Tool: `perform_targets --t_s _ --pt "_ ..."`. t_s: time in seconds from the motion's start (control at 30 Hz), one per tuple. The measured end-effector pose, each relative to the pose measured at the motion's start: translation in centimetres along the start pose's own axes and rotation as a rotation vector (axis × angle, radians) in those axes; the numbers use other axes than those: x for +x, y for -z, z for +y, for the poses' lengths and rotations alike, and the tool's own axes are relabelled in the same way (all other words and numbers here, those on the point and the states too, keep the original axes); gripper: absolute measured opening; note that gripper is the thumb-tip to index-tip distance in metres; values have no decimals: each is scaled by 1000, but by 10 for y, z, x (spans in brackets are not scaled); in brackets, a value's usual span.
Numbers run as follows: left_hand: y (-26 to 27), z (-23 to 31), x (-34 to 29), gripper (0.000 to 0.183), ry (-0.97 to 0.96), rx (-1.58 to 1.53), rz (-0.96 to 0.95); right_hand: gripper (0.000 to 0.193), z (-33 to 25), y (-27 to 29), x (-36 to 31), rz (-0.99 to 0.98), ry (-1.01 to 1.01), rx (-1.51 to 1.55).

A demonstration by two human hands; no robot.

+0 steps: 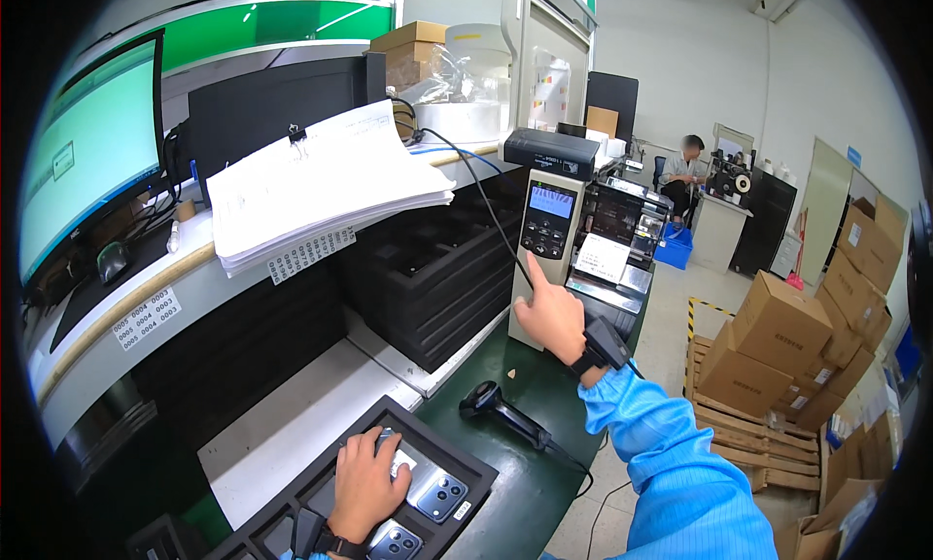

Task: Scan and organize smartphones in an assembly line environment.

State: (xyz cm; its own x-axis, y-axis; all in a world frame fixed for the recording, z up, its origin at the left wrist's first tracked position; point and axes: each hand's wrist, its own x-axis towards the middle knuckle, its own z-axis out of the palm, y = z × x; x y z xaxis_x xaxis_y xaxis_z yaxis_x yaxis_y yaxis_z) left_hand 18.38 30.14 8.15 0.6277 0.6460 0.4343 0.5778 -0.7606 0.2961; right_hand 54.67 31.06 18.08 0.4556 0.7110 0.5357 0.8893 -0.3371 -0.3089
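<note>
My right hand reaches up to a label printer. Its index finger is stretched toward the buttons under the small lit screen, the other fingers curl in, and it holds nothing. A white label hangs at the printer's front. My left hand lies spread over a black foam tray, fingertips on a small white piece beside a silver-blue phone with several camera lenses. A second phone sits in the tray near my left wrist. A black handheld barcode scanner rests on the green table between my hands.
A clipped stack of papers lies on the shelf by a monitor. Black trays are stacked beneath it. Cardboard boxes stand on wooden pallets at the right. A person sits farther back.
</note>
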Motion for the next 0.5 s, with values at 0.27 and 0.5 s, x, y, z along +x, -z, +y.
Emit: perform_targets --t_s 0.27,0.5 --pt "0 2 2 47 -13 7 11 48 65 -10 -26 71 -377 1051" --pt "-4 -3 4 49 -9 22 5 40 84 -8 -6 123 -593 1563"
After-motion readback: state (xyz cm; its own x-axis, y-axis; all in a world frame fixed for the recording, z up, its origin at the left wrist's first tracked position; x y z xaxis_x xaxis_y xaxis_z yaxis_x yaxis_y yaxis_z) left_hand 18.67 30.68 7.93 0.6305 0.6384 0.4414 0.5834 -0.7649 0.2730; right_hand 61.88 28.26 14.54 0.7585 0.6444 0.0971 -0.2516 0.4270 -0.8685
